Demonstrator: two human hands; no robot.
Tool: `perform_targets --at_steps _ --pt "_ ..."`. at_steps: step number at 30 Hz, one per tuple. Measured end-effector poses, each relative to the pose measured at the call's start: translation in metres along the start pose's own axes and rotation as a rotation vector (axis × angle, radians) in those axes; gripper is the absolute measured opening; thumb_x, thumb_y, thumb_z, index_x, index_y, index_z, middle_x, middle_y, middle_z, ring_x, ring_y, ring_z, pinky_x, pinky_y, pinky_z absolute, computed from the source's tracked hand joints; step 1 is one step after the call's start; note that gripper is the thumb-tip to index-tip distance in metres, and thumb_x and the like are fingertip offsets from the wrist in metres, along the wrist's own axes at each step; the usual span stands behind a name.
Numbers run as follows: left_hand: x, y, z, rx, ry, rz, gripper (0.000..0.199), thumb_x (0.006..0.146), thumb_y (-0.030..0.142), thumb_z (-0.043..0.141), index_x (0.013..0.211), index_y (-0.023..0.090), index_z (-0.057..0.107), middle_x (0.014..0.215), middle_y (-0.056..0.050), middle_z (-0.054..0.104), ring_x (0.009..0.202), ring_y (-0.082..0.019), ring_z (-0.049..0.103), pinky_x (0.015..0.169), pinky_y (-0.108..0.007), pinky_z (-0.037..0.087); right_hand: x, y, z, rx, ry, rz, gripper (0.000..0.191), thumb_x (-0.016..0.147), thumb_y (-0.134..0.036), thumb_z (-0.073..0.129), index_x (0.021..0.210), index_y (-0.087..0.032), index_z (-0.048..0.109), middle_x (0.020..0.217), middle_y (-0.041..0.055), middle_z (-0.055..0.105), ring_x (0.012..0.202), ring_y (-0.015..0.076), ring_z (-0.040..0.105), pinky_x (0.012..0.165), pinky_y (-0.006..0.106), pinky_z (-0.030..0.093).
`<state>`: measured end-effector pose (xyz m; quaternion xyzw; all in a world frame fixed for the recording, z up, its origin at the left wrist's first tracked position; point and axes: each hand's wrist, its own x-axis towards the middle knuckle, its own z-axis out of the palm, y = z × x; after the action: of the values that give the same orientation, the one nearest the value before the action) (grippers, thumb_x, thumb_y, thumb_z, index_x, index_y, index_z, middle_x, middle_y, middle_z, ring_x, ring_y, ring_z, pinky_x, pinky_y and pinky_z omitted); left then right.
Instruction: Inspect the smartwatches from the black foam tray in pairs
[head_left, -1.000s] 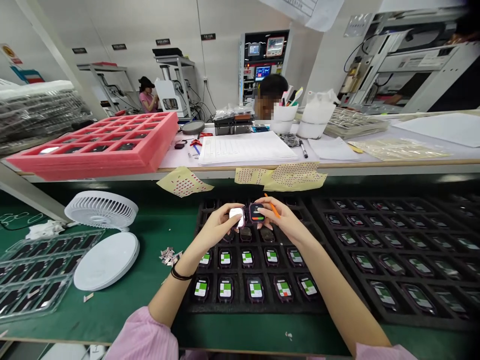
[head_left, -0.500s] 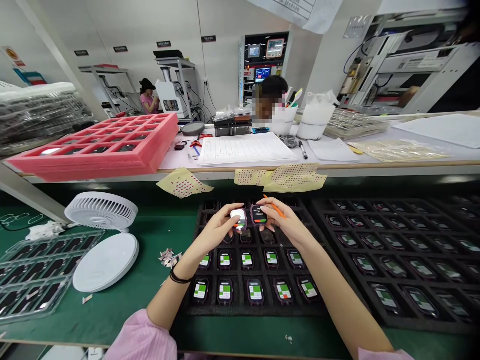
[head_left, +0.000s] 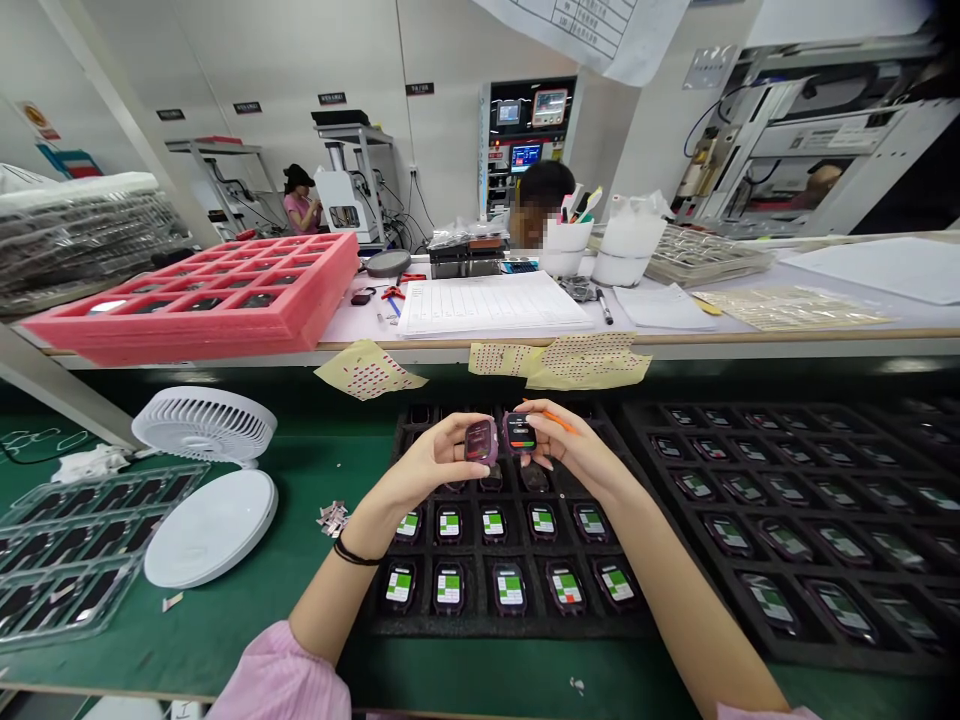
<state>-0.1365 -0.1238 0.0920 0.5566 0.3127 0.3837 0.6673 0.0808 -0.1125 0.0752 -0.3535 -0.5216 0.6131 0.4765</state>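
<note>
Purple smartwatch [head_left: 481,442] pinched in the left hand's fingers [head_left: 456,433], lit smartwatch [head_left: 519,434] in the right hand's fingers [head_left: 544,432] (an orange stick [head_left: 559,421] alongside), both just above the black tray [head_left: 510,622].

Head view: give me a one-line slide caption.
Left hand holds a purple smartwatch, right hand a second smartwatch and an orange stick, above a black tray.

The left hand [head_left: 429,462] and right hand [head_left: 576,450] are holding up close together, each pinching between thumb and fingers, while the bare left forearm [head_left: 334,595] and right forearm [head_left: 686,600] are slanting inward from pink sleeves [head_left: 283,675].
</note>
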Motion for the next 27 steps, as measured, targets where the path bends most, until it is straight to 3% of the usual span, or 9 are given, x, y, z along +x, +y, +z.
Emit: perform_targets --at_steps 6,10,12,16,21,27 --pt "0.005 -0.004 -0.001 0.155 0.121 0.070 0.062 0.064 0.022 0.081 0.120 0.018 0.055 0.112 -0.009 0.065 0.096 -0.019 0.063 0.088 -0.033 0.048 -0.002 -0.001 -0.002 -0.048 -0.063 -0.022 0.032 0.078 -0.032 0.071 0.104 -0.020 0.058 0.087 0.0021 0.063 0.061 0.0146 0.066 0.042 0.022 0.037" --pt "0.006 -0.007 0.000 0.242 0.174 0.083 0.053 0.074 0.032 0.073 0.121 0.017 0.051 0.109 -0.009 0.064 0.085 -0.016 0.064 0.073 -0.027 0.050 -0.001 0.003 -0.005 -0.081 -0.125 -0.029 0.037 0.078 -0.029 0.072 0.110 -0.022 0.055 0.097 0.0047 0.062 0.067 0.0149 0.067 0.044 0.022 0.040" --pt "0.007 -0.008 0.000 0.254 0.185 0.082 0.048 0.079 0.036 0.068 0.120 0.017 0.051 0.106 -0.009 0.064 0.080 -0.015 0.064 0.067 -0.026 0.049 0.000 0.006 -0.005 -0.092 -0.140 -0.039 0.038 0.078 -0.029 0.072 0.111 -0.022 0.055 0.099 0.0055 0.062 0.069 0.0153 0.067 0.044 0.022 0.041" --pt "0.008 -0.009 0.000 0.250 0.188 0.121 0.045 0.077 0.033 0.070 0.115 0.017 0.052 0.103 -0.007 0.064 0.083 -0.015 0.063 0.072 -0.026 0.051 0.002 0.011 -0.003 -0.110 -0.135 -0.068 0.039 0.077 -0.030 0.073 0.110 -0.022 0.055 0.103 0.0066 0.062 0.069 0.0152 0.068 0.043 0.021 0.041" --pt "0.009 -0.009 -0.001 0.314 0.190 0.109 0.041 0.085 0.042 0.058 0.117 0.017 0.053 0.095 -0.006 0.063 0.075 -0.014 0.062 0.053 -0.021 0.043 0.001 0.009 -0.002 -0.138 -0.139 -0.060 0.039 0.076 -0.032 0.073 0.109 -0.023 0.054 0.104 0.0068 0.062 0.067 0.0148 0.067 0.041 0.021 0.040" --pt "0.009 -0.010 -0.002 0.332 0.184 0.122 0.041 0.087 0.042 0.054 0.119 0.017 0.053 0.096 -0.006 0.062 0.076 -0.014 0.061 0.054 -0.021 0.043 0.001 0.006 -0.002 -0.146 -0.127 -0.057 0.039 0.075 -0.032 0.073 0.108 -0.022 0.055 0.099 0.0055 0.062 0.065 0.0140 0.066 0.042 0.021 0.040"
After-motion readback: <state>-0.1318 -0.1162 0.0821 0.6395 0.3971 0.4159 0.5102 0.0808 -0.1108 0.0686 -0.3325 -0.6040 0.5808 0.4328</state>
